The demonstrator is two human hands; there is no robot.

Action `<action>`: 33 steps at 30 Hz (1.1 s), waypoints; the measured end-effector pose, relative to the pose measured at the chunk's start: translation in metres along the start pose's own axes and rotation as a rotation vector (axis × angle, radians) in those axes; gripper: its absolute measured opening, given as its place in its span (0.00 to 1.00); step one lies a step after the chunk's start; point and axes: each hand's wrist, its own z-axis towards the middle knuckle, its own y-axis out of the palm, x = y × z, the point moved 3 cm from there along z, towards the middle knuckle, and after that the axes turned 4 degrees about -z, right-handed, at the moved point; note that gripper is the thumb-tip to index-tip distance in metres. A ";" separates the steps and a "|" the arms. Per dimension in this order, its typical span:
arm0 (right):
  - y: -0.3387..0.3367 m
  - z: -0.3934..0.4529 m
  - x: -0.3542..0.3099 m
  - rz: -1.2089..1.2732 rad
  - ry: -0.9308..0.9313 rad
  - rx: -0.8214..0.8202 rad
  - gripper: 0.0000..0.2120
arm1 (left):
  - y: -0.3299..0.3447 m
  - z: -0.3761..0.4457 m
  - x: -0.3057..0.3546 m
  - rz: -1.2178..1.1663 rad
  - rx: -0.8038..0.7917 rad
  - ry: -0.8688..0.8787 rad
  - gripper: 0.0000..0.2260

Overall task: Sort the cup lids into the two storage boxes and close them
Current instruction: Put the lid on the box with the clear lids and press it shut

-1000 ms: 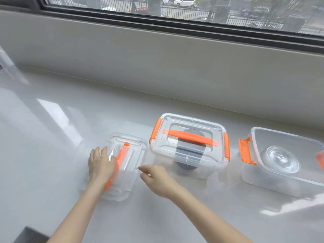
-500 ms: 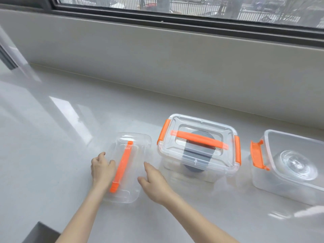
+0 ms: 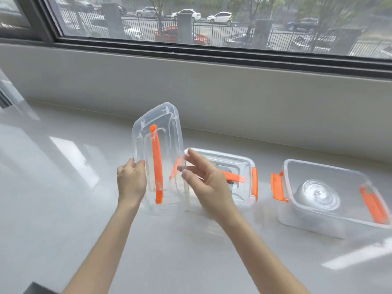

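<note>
Box lid (image 3: 167, 145) held upright, just left of closed box (image 3: 244, 166) | left edge gripped by left hand (image 3: 131, 181); right edge touched by straight-fingered right hand (image 3: 207, 183) | to be levelled, squared over open box (image 3: 307, 223) before latching.

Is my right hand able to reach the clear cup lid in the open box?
Probably yes: the cup lid sits in the open box with nothing between, though the right hand is touching the raised box cover.

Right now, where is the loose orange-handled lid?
Left of centre in the head view, the lid is upright between the left hand and right hand, just left of the closed box.
</note>
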 end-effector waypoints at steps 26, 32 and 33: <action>-0.314 -0.098 0.034 -0.933 0.106 -0.023 0.14 | 0.264 -0.164 0.073 -0.300 -0.767 0.061 0.07; -0.325 -0.099 0.067 -0.996 0.107 -0.072 0.15 | 0.288 -0.175 0.049 0.130 -0.595 0.274 0.10; -0.326 -0.098 0.069 -0.996 0.104 -0.073 0.15 | 0.290 -0.176 0.047 0.142 -0.598 0.274 0.10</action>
